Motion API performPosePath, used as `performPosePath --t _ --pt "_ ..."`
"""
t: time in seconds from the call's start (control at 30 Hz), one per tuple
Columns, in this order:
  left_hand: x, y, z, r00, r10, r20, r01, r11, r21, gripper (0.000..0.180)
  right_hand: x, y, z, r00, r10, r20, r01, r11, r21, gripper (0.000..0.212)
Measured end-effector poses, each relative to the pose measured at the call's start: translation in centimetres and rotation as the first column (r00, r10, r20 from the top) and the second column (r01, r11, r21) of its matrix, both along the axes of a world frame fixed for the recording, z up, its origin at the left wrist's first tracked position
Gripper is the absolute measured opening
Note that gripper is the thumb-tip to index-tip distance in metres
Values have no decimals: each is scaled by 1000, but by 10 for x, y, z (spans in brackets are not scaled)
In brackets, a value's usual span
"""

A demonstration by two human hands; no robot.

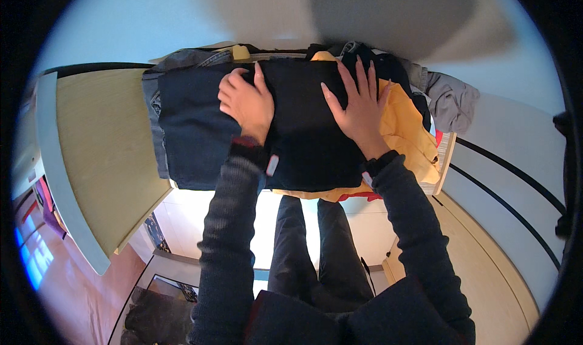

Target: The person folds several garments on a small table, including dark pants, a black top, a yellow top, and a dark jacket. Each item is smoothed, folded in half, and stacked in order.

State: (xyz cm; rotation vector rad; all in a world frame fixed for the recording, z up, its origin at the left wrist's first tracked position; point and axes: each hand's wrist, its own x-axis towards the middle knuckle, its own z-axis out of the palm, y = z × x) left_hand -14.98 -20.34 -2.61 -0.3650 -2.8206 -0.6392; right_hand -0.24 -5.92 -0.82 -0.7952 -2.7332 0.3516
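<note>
A folded dark cloth garment (303, 126), navy on its left part and black on its right, lies on a pile of clothes. My left hand (248, 102) rests on it left of the middle, fingers bent and thumb stretched away from them, with nothing visibly gripped. Spread flat, my right hand (361, 105) presses on the black part near its right edge. A yellow-orange garment (410, 135) sticks out from beneath on the right. Grey denim (153, 126) shows along the left side of the dark cloth.
The pile sits on a pale wooden surface (103, 150) with a white raised edge (67, 163) at left. A beige-grey garment (454, 99) lies at the far right end. Behind is a pale wall (152, 23). Black rails (510, 169) run along the right.
</note>
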Motion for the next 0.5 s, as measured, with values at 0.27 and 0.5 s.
performPosePath --t 0.27,0.5 --pt "22 -47 13 850 -485 205 520 835 -178 49 8 8 -1 999 -35 30 31 991 128 51" --pt "99 -80 24 904 -422 68 400 892 208 57 121 -23 19 866 -490 -99 332 712 -619 26"
